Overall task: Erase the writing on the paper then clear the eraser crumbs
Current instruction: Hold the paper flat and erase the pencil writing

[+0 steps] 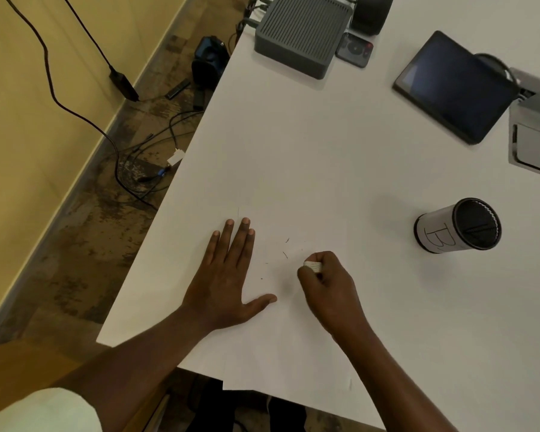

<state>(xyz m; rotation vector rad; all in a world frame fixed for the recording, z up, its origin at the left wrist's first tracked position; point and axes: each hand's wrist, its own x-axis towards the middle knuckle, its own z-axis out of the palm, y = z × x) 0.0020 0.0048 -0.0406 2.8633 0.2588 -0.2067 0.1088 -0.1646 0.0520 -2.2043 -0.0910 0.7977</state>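
Head view: erasing on the paper

Your left hand lies flat, pinning it to the table; your right hand grips the eraser, crumbs beside it.

L hand flat, palm down, fingers spread a bit, thumb out to the side; R hand curled in a fist; both arms bare.

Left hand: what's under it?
The left hand lies flat on the paper, pinning it to the table. Dark crumbs lie beside it; anything beneath the palm is hidden.
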